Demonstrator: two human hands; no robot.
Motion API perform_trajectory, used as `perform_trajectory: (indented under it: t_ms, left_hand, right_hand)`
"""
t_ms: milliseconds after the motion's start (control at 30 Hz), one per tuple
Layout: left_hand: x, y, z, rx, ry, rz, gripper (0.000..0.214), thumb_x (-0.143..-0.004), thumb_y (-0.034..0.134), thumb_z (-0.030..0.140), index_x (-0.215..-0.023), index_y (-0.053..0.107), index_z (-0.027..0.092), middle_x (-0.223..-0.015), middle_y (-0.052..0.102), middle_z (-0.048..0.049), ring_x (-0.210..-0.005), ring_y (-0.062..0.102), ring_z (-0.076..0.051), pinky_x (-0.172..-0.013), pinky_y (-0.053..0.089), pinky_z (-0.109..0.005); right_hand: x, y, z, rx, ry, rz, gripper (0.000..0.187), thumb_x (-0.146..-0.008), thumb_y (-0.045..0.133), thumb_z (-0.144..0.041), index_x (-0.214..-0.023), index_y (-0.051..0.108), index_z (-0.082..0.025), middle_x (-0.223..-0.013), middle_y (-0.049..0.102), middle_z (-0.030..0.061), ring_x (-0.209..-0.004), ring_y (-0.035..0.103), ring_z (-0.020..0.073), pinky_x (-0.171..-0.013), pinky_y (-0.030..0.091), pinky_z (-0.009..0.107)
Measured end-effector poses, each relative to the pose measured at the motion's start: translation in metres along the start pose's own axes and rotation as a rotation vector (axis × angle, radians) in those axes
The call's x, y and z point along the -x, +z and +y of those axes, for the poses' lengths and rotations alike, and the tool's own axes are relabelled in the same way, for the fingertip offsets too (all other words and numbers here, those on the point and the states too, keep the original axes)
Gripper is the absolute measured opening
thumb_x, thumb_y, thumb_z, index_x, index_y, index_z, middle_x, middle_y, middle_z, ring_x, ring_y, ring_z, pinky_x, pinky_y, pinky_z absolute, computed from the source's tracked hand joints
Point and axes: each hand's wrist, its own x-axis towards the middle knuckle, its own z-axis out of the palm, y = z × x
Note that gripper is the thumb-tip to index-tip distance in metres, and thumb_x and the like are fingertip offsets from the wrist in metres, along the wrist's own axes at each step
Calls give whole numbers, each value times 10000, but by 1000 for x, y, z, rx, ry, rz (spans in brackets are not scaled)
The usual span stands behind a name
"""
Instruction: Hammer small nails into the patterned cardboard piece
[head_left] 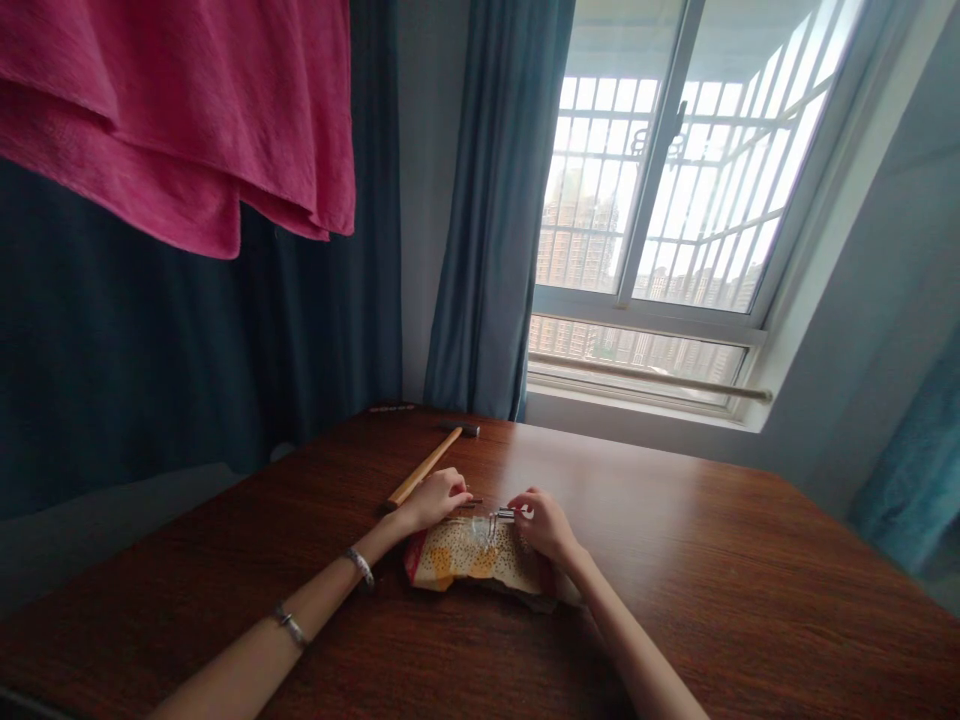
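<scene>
My left hand (441,497), with bracelets on its forearm, is closed at the fingertips near the far edge of a crumpled patterned packet (461,565). Thin dark rods (474,502) lie at those fingertips; whether they are gripped I cannot tell. Across from it, my right hand (546,522) pinches a small shiny metal piece (506,513) above the packet's right part. A clear, glinting bit of plastic (480,530) and small thin metal parts rest on the packet between both hands. Beyond my left hand lies a hammer (426,468) with a wooden handle and dark head.
The brown wooden table (720,580) reaches back to a blue curtain (480,230) and a barred window (697,180). Something flat and pale (391,408) lies at the far left corner. A pink towel (187,120) hangs at upper left.
</scene>
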Motion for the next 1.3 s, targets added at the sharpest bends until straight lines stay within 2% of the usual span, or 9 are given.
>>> perform_trajectory:
  t_ms: [167, 467, 533, 633, 700, 833, 1000, 1167, 1300]
  left_hand:
    - [5, 5, -5, -89, 61, -29, 304, -746, 537, 445, -691, 618, 157, -805, 563, -51, -749, 521, -165, -677, 367, -254]
    - [6, -1, 3, -26, 95, -4, 281, -745, 544, 409, -696, 627, 145, -770, 584, -49, -728, 531, -161, -669, 378, -253]
    - [7, -4, 11, 87, 107, -94, 278, -739, 547, 399, -742, 642, 138, -744, 606, -39, -695, 540, -148, -626, 382, -233]
    - [11, -5, 23, 271, 170, -323, 280, -718, 568, 374, -829, 669, 137, -737, 642, -27, -676, 555, -136, -582, 383, -206]
    - [13, -3, 29, 324, 205, -383, 266, -705, 579, 338, -841, 683, 135, -744, 657, -27, -674, 556, -133, -582, 381, -201]
    - [15, 6, 32, 323, 198, -328, 224, -701, 564, 278, -779, 694, 113, -688, 655, -30, -622, 538, -116, -563, 366, -195]
    - [15, 10, 31, 349, 127, -299, 282, -711, 547, 313, -843, 679, 102, -632, 631, -22, -550, 522, -105, -521, 366, -188]
    - [16, 9, 35, 327, 163, -289, 242, -716, 503, 230, -808, 692, 110, -608, 626, -21, -545, 517, -101, -526, 365, -186]
    - [18, 7, 38, 325, 153, -285, 239, -736, 507, 279, -794, 668, 111, -603, 612, -14, -534, 514, -97, -519, 365, -184]
  right_hand:
    - [3, -7, -17, -165, -154, -89, 169, -696, 570, -156, -806, 692, -199, -802, 616, 17, -723, 554, 128, -696, 414, 223]
    - [6, 0, -18, -193, -146, -148, 140, -699, 619, -260, -803, 693, -202, -815, 621, 19, -698, 551, 127, -637, 417, 224]
    - [5, 1, -15, -199, -152, -155, 127, -696, 622, -251, -785, 694, -198, -795, 625, 17, -684, 551, 123, -629, 418, 222]
    - [4, 3, -13, -196, -152, -163, 113, -700, 621, -261, -754, 692, -191, -768, 624, 16, -661, 548, 119, -610, 420, 217]
    - [4, 4, -13, -206, -155, -161, 120, -711, 609, -266, -753, 689, -186, -763, 623, 18, -665, 548, 122, -606, 422, 217]
    - [3, 4, -15, -287, -174, -156, 116, -732, 566, -240, -737, 659, -171, -712, 623, 5, -654, 545, 121, -607, 419, 219]
    - [-3, 3, -13, -441, -91, -41, 120, -789, 459, -230, -780, 565, -175, -670, 611, -15, -616, 537, 109, -585, 413, 214]
    - [-5, 7, -2, -195, -43, 68, 89, -756, 500, -207, -747, 582, -176, -691, 619, 4, -639, 541, 120, -620, 407, 223]
    - [-2, 6, -1, -3, -11, 30, 140, -742, 492, -153, -781, 622, -189, -735, 642, 20, -665, 557, 127, -630, 398, 216]
